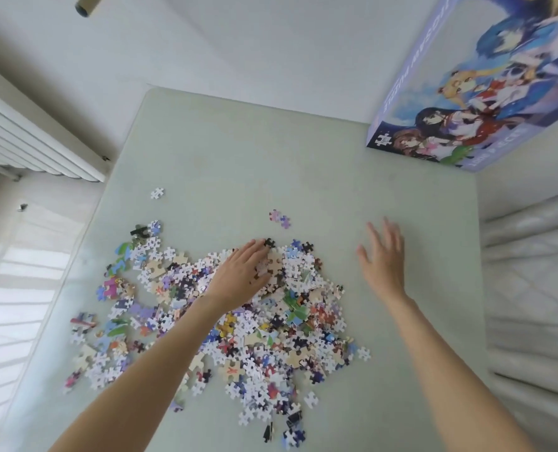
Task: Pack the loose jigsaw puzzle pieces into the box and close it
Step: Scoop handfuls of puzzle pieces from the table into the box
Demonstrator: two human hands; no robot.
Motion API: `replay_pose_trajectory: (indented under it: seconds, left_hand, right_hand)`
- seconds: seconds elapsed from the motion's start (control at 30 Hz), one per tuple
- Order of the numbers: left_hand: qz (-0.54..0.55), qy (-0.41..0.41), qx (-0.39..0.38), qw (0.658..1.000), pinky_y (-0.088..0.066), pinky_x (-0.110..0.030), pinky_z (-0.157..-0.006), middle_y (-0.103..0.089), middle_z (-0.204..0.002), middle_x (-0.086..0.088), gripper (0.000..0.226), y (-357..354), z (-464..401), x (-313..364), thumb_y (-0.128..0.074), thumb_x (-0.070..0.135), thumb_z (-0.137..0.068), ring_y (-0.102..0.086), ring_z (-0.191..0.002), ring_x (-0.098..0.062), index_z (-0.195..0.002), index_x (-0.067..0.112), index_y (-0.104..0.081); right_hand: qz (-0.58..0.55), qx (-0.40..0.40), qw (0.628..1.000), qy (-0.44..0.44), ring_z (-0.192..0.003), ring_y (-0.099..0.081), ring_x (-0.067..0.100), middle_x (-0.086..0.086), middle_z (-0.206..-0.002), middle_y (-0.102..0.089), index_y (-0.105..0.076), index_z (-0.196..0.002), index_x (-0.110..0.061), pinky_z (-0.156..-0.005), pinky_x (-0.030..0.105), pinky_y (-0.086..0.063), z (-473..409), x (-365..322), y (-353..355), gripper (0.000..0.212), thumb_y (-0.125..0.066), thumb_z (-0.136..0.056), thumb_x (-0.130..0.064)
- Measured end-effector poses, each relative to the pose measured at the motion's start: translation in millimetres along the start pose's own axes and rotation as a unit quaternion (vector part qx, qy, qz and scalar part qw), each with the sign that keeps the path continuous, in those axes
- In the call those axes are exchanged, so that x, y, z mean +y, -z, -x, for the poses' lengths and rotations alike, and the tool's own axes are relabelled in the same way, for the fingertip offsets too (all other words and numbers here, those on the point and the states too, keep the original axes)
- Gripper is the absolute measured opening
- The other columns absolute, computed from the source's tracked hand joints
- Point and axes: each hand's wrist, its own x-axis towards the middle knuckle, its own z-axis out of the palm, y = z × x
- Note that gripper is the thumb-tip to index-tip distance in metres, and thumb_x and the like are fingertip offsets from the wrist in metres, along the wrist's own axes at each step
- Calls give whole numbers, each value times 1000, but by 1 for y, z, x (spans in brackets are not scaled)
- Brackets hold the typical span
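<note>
A big heap of loose jigsaw pieces [264, 324] covers the near middle of the pale green table [238, 164]. My left hand [241, 277] lies palm down on the far part of the heap, fingers curled over some pieces. My right hand [383, 256] hovers over bare table to the right of the heap, fingers straight and spread, holding nothing. The puzzle box [486, 102], purple with a cartoon picture on its lid, stands shut at the table's far right corner. Stray pieces lie apart from the heap: a white one [157, 193] and a purple pair [280, 218].
A white radiator [33, 141] runs along the wall to the left of the table. White quilted bedding [531, 288] lies along the table's right edge. Bare tabletop stretches between the heap and the box.
</note>
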Motion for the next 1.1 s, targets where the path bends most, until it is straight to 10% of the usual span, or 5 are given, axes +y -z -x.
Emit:
replay_pose_trajectory:
  seconds: [0.23, 0.47, 0.63, 0.83, 1.1]
  left_hand:
    - [58, 23, -29, 998, -14, -31, -114, -21, -154, 7, 59, 5, 44, 18, -42, 41, -95, -15, -142, -12, -147, 26, -18]
    - [51, 36, 112, 992, -22, -48, -115, -29, -150, 5, 65, -7, 118, 12, -61, 38, -85, -26, -139, -18, -142, 29, -31]
    - [37, 285, 31, 957, -10, -58, -110, 9, -156, -6, 122, -23, 160, -12, -68, 73, -56, 6, -142, -35, -146, 36, 5]
    - [31, 217, -8, 976, -36, -53, -104, -5, -150, -6, 127, -36, 154, 6, -76, 66, -52, -14, -134, -35, -144, 40, 8]
    - [68, 160, 36, 984, -48, -32, -91, -33, -133, -7, 95, -45, 148, 15, -79, 44, -65, -36, -119, -23, -141, 33, -21]
  right_hand:
    - [-30, -180, 981, 63, -143, 14, 17, 0, -155, 15, 1, -149, -17, -115, 36, 10, 88, -42, -28, 65, -25, -98, -48]
    - [-81, -176, 978, 80, -140, -23, 20, -2, -151, -29, -31, -143, -26, -114, 36, -15, 158, -64, -14, 60, -55, -90, -38]
    - [23, -205, 978, -14, -140, -12, 33, 5, -155, -8, -18, -142, -46, -106, 56, -26, 176, -69, -8, 86, -68, -73, -56]
    - [32, -208, 977, -15, -129, -29, 31, 15, -150, -14, -3, -146, -41, -100, 39, -36, 188, -111, -32, 113, -78, -61, -51]
    - [22, -167, 986, 19, -96, -62, 22, 9, -135, -46, -23, -138, -37, -73, 35, -56, 190, -129, -40, 83, -76, -75, -23]
